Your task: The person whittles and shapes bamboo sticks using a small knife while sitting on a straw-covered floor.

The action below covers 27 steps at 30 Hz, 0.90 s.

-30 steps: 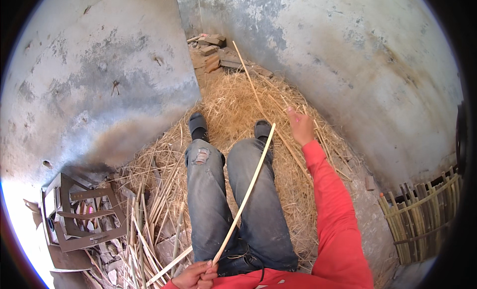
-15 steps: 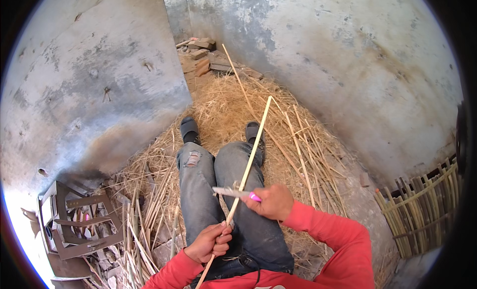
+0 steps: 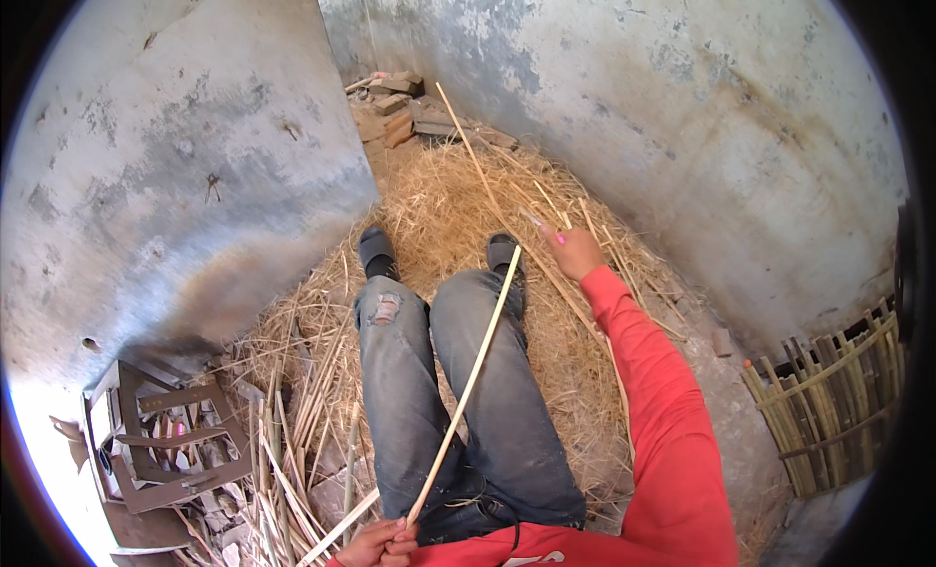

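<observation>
A long, pale split-bamboo strip (image 3: 466, 396) slants over my lap, its far end beyond my right knee. Near the bottom edge, by my waist, my left hand (image 3: 382, 545) is closed around its near part. My right arm is stretched forward, and my right hand (image 3: 579, 252) grips a knife (image 3: 529, 216) with a pink handle beyond my right foot. The blade points to the far left, apart from the strip, and is small and slightly blurred. My jeans-covered legs (image 3: 395, 401) lie stretched out beneath the strip.
Shavings (image 3: 439, 192) cover the floor around my feet. Bamboo strips (image 3: 629, 265) lie at right, more sticks (image 3: 283, 450) at left. A broken brown frame (image 3: 180, 440) stands at lower left, a slatted bamboo panel (image 3: 834, 406) at right. Bricks (image 3: 398, 109) sit in the far corner between worn walls.
My right hand with the knife has moved from over my lap far forward and right, off the strip. My left hand has drawn back toward my waist, pulling the strip nearer.
</observation>
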Each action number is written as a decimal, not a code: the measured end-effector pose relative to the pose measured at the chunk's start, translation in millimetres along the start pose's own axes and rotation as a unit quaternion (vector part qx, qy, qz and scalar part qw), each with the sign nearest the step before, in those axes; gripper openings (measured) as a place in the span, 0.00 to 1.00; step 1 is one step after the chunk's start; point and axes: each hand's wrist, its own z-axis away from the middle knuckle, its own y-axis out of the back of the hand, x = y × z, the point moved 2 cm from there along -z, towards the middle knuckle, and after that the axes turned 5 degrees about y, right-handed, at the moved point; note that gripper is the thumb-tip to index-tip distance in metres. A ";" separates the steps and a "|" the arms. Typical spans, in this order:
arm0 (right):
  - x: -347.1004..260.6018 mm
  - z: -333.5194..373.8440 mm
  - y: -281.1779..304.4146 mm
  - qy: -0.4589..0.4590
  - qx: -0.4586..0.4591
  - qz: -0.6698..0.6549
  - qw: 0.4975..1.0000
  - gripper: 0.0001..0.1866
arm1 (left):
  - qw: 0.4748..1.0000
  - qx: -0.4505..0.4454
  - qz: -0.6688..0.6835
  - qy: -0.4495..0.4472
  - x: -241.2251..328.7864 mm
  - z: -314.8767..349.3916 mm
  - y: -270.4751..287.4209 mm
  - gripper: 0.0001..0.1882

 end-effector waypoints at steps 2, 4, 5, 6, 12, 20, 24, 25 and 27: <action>12.4 -15.1 6.2 -0.003 0.041 -0.017 0.999 0.35 | 0.999 -0.021 0.024 0.025 -3.2 -1.4 6.8 0.14; 12.2 -8.4 15.8 -0.022 -0.028 0.064 0.997 0.33 | 0.999 0.004 0.032 0.028 2.1 -2.4 -9.5 0.14; 9.8 -1.8 24.6 -0.032 -0.064 0.105 0.992 0.32 | 0.998 -0.007 0.052 0.031 2.1 -4.7 -10.3 0.14; 3.1 3.8 33.7 -0.041 -0.098 0.142 0.984 0.32 | 0.997 -0.016 0.070 0.031 4.0 -5.4 -9.1 0.14; -4.2 37.6 74.2 -0.118 -0.065 0.192 0.972 0.28 | 0.992 -0.018 0.117 0.033 19.8 -6.3 -21.0 0.12; -82.7 112.8 41.1 0.172 0.074 -0.024 0.982 0.26 | 0.998 -0.068 0.000 -0.015 28.8 -17.9 -35.6 0.13; -111.4 170.9 -3.8 0.250 -0.045 -0.087 0.963 0.22 | 0.995 0.004 -0.075 -0.064 27.8 -16.5 -57.0 0.14; -113.1 175.6 -5.7 0.265 -0.033 -0.076 0.961 0.23 | 0.994 0.012 -0.078 -0.070 27.1 -18.0 -56.4 0.14; -115.5 180.8 -6.6 0.296 -0.010 -0.054 0.954 0.24 | 0.993 0.028 -0.084 -0.083 22.0 -20.6 -51.2 0.15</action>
